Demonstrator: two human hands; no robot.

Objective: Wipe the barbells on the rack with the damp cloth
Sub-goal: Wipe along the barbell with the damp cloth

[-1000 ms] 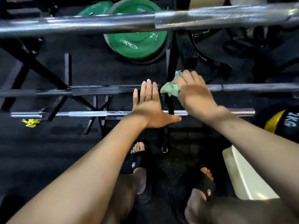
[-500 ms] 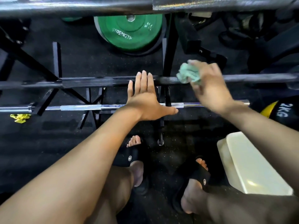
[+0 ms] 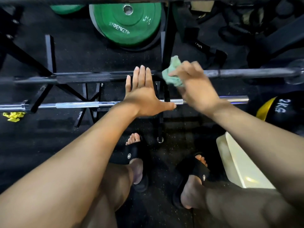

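arms: both forearms bare, no sleeves, no watch or bands | left hand [image 3: 142, 97]: bare, no glove, no rings visible | right hand [image 3: 195, 87]: bare, blurred | legs: bare below the knee | feet: black slide sandals [image 3: 130, 155], small round white logo on each strap, toes exposed

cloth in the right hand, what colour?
Pale mint green cloth, bunched in the right hand against the dark barbell. Head view, the only one.

right hand [image 3: 195, 89] grips green cloth [image 3: 172, 76] on dark barbell [image 3: 246, 73]; left hand [image 3: 143, 97] flat
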